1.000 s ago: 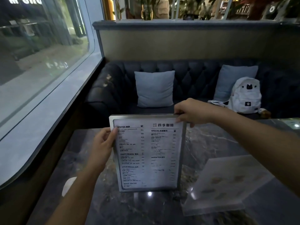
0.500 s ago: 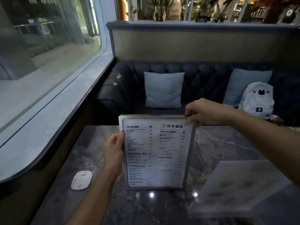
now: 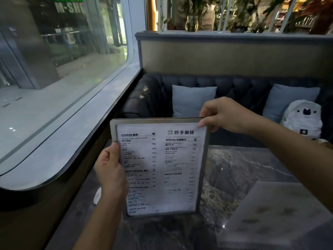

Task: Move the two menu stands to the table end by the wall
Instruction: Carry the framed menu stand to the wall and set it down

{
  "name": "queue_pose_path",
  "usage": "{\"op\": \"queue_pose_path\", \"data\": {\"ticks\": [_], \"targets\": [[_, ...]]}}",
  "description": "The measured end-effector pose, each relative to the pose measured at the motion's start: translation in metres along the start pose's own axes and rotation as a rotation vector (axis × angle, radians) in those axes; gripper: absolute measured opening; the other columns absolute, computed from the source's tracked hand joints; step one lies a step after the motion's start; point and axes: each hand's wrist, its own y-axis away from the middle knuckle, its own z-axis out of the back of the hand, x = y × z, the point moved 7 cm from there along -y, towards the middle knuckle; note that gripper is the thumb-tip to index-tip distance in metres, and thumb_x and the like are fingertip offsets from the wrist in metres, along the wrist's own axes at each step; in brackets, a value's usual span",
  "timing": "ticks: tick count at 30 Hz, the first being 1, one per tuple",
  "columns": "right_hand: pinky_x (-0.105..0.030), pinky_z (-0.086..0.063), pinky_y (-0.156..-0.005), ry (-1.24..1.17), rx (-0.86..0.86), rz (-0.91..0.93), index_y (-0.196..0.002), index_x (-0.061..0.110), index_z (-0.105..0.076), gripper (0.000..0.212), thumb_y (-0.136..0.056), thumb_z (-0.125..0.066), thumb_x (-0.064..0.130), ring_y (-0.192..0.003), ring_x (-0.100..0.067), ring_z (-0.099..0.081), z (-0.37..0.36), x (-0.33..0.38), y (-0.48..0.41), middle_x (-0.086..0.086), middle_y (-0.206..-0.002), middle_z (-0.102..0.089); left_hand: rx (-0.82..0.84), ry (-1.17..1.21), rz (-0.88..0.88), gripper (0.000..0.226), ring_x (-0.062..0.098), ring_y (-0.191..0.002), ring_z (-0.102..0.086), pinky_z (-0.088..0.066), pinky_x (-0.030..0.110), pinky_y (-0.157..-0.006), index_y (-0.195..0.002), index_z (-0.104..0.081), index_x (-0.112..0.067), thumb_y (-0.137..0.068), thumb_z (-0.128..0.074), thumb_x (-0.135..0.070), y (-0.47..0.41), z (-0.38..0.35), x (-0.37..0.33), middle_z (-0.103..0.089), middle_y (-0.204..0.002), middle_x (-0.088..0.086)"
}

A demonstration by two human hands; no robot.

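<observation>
An upright metal-framed menu stand (image 3: 160, 168) with a printed drinks list stands on the dark marble table (image 3: 243, 168). My left hand (image 3: 110, 168) grips its left edge about halfway up. My right hand (image 3: 223, 116) pinches its top right corner. A second menu stand (image 3: 273, 213), a clear acrylic one, leans at a slant on the table at the lower right, untouched by either hand.
A curved window ledge and wall (image 3: 59, 159) run along the table's left side. A small white round object (image 3: 98, 195) lies on the table behind my left wrist. Beyond the table is a dark sofa (image 3: 234, 91) with two pale cushions and a white backpack (image 3: 304, 120).
The framed menu stand has shifted left toward the window wall with both hands on it. The view has swung left, and my left wrist now hides most of the white object.
</observation>
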Motion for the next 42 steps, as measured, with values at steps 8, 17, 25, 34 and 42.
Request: {"op": "queue_pose_path", "data": {"ticks": [8,17,25,34,42], "targets": [[-0.024,-0.056,-0.047,-0.493,-0.145,-0.038,-0.080,0.011,-0.060,0.009,-0.078,-0.068,0.015,-0.059,-0.009,-0.064,-0.038,0.041,0.014,-0.007,-0.077,-0.064,-0.149,-0.052,0.011,0.037,0.015,-0.052,-0.051,-0.047,0.029,-0.049,-0.059,-0.051,-0.018,-0.087,-0.054,-0.042,0.008,0.065,-0.041,-0.051,-0.059,0.003],[-0.031,-0.051,-0.067,-0.632,-0.034,-0.073,-0.084,0.011,-0.065,0.005,-0.082,-0.064,0.014,-0.068,-0.013,-0.061,-0.101,0.068,0.034,-0.005,-0.078,-0.067,-0.264,0.084,0.052,0.035,0.020,-0.065,-0.061,-0.053,0.053,-0.076,-0.053,-0.060,-0.025,-0.083,-0.059,-0.043,0.027,0.137,-0.060,-0.063,-0.061,-0.003],[-0.025,-0.053,-0.060,-0.722,0.060,-0.043,-0.090,-0.003,-0.063,0.014,-0.083,-0.060,0.008,-0.068,-0.016,-0.062,-0.153,0.098,0.035,-0.010,-0.079,-0.066,-0.391,0.091,0.064,0.033,0.017,-0.060,-0.063,-0.056,0.046,-0.071,-0.054,-0.064,-0.024,-0.083,-0.060,-0.040,0.056,0.195,-0.068,-0.065,-0.057,-0.006],[-0.027,-0.047,-0.060,-0.755,0.239,-0.030,-0.095,-0.003,-0.061,0.016,-0.084,-0.059,0.008,-0.069,-0.015,-0.061,-0.223,0.120,0.038,-0.010,-0.083,-0.067,-0.558,0.012,0.049,0.024,0.013,-0.059,-0.063,-0.055,0.032,-0.057,-0.073,-0.061,-0.016,-0.088,-0.053,-0.033,0.103,0.254,-0.078,-0.065,-0.060,-0.004],[-0.023,-0.052,-0.048,-0.840,0.409,-0.038,-0.083,0.005,-0.060,0.002,-0.083,-0.058,0.004,-0.066,-0.016,-0.060,-0.283,0.150,0.039,-0.012,-0.081,-0.064,-0.715,-0.002,-0.006,0.022,0.011,-0.063,-0.069,-0.054,0.032,-0.060,-0.071,-0.064,-0.021,-0.088,-0.054,-0.031,0.136,0.310,-0.068,-0.070,-0.062,-0.008]]}}
